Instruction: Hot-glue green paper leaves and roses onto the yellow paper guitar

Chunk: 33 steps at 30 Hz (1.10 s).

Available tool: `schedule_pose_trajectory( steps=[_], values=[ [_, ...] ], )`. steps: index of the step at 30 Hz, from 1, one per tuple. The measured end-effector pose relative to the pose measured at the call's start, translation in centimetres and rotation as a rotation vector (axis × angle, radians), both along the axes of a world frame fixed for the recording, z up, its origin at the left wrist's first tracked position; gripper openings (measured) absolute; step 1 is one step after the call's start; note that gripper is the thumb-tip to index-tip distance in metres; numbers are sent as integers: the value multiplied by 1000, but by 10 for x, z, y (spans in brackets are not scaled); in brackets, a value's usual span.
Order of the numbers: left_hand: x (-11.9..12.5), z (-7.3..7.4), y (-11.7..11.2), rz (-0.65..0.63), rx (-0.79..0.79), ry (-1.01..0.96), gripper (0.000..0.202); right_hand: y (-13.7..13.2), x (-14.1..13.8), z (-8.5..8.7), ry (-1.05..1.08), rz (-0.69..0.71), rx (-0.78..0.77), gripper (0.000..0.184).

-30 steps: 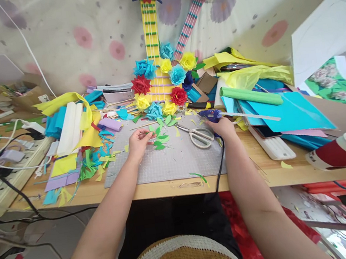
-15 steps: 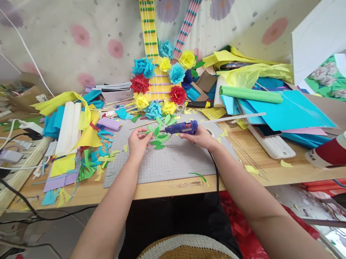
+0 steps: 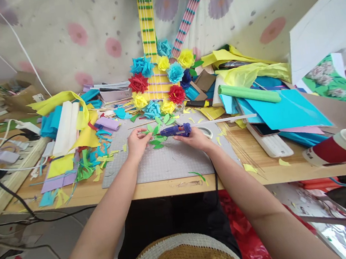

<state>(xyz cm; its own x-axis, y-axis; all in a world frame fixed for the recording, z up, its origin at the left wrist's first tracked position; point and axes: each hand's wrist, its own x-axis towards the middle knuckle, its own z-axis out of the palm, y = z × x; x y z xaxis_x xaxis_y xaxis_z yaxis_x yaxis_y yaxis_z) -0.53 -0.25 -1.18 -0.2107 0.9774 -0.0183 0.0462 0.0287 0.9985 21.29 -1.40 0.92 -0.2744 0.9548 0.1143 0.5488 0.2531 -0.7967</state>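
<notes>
My right hand is wrapped round a blue hot glue gun, its nozzle pointing left. A long white glue stick juts from the gun's back end. With closed fingertips my left hand pinches a sprig of green paper leaves. The nozzle reaches in among the leaves near my left fingertips; whether it touches them I cannot tell. Beneath both hands lies a grey cutting mat. White-handled scissors lie partly hidden behind my right hand.
A yellow paper guitar with paper flowers leans on the wall behind. Crepe paper scraps and a power strip crowd the left. Blue sheets, a green roll and a red-and-white cup occupy the right.
The glue gun in my right hand has moved left, its nozzle now deeper among the leaves. More of the scissors shows. My left hand stays nearly in place with the sprig.
</notes>
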Motion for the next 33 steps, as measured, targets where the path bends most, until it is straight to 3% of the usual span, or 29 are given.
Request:
schedule_pose_trajectory(
  steps=[33],
  values=[
    [1, 1, 0, -12, -5, -49, 32, 1, 1, -2, 44, 12, 5, 40]
  ],
)
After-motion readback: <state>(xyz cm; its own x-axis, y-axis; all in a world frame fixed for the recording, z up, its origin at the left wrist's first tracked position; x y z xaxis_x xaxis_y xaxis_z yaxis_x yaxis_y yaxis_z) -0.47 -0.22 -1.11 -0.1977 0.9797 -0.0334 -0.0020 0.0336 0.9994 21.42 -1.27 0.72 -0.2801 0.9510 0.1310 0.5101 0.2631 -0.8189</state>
